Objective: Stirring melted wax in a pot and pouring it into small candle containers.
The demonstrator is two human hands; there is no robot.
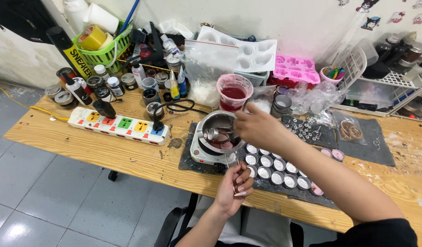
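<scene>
Holding a small metal spoon (214, 133) by its handle, the person's right hand (259, 128) reaches in from the right, fingers closed on it, with the bowl of the spoon inside the steel pot (216, 122) that sits on a small white hot plate (202, 153). The spoon's long axis runs left to right, bowl toward the left, handle toward the grip. Just below and nearer the body, the left hand (234, 185) is closed around something thin and upright, perhaps a wick; what exactly cannot be told. Rows of small round metal cups (271, 165) lie just right of the left hand on a dark mat (378, 146). Behind the pot stands a cup of red liquid (234, 93); a power strip (119, 124) lies well to the left.
</scene>
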